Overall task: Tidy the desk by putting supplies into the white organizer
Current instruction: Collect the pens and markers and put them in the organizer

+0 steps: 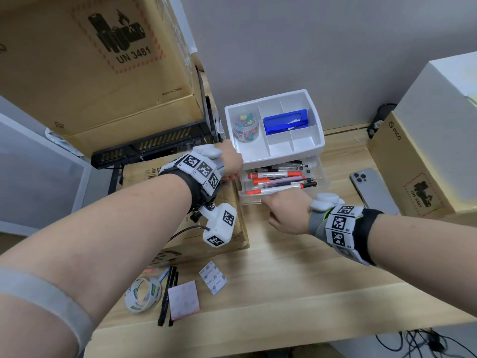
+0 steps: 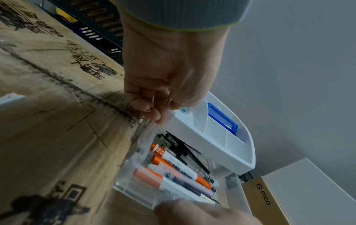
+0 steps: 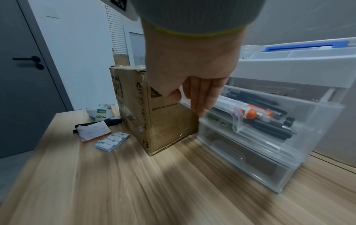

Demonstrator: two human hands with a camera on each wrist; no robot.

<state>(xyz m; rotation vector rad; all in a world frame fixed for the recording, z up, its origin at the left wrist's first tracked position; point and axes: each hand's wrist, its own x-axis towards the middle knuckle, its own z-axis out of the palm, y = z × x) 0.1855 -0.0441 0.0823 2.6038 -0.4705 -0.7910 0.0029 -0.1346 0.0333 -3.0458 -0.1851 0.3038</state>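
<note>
The white organizer (image 1: 319,130) stands at the back of the desk; its top tray holds a jar of coloured clips (image 1: 246,127) and a blue stapler (image 1: 286,121). Below the tray, the clear upper drawer (image 1: 251,198) is pulled out and filled with pens and orange-capped markers (image 1: 278,179). My left hand (image 1: 233,166) grips the tray's front left corner, fingers curled at its rim (image 2: 154,109). My right hand (image 1: 268,201) holds nothing. Its straight fingers (image 3: 200,99) touch the left end of the drawer front (image 3: 269,137). The lower drawer is closed.
On the desk's near left lie a tape roll (image 1: 143,295), black pens (image 1: 167,295), a pink sticky-note pad (image 1: 183,299) and a small packet (image 1: 213,280). A cardboard box (image 1: 185,244) sits against the organizer's left side. A phone (image 1: 371,189) and a PICO box (image 1: 413,171) are at the right.
</note>
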